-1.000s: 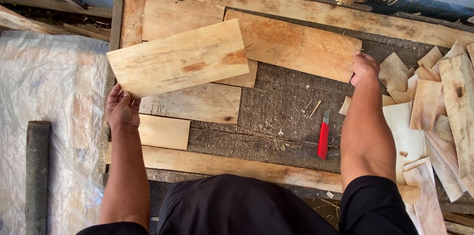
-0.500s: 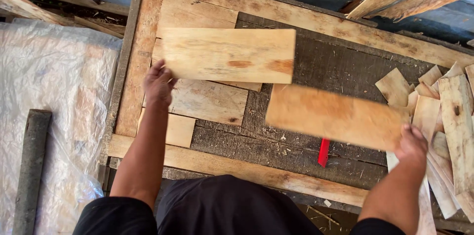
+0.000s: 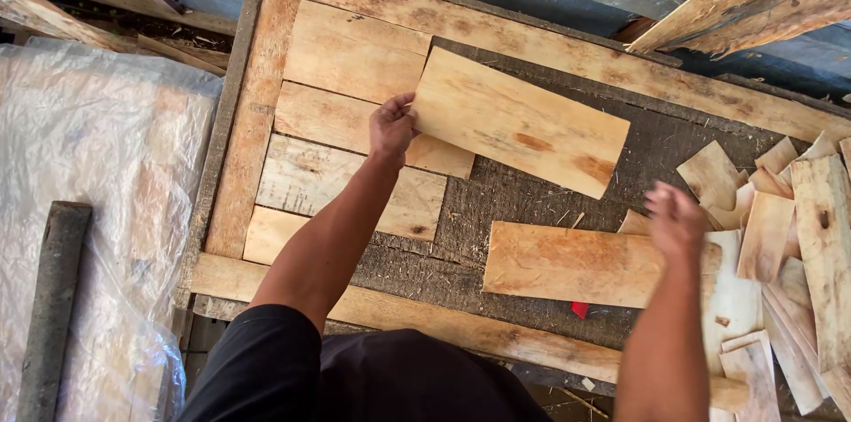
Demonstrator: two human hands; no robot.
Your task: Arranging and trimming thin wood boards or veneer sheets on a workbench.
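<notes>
Gripped at its end by the left hand [image 3: 393, 127], a pale board [image 3: 521, 120] is held tilted above the workbench [image 3: 496, 183] centre, while the open, blurred right hand [image 3: 675, 220] hovers over a second board [image 3: 567, 264] laid near the front edge.

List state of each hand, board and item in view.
left hand: gripping the end of the raised board
raised board: held tilted above the bench
right hand: open, blurred, holding nothing
lower board: flat on the bench
red tool: mostly hidden under lower board
</notes>
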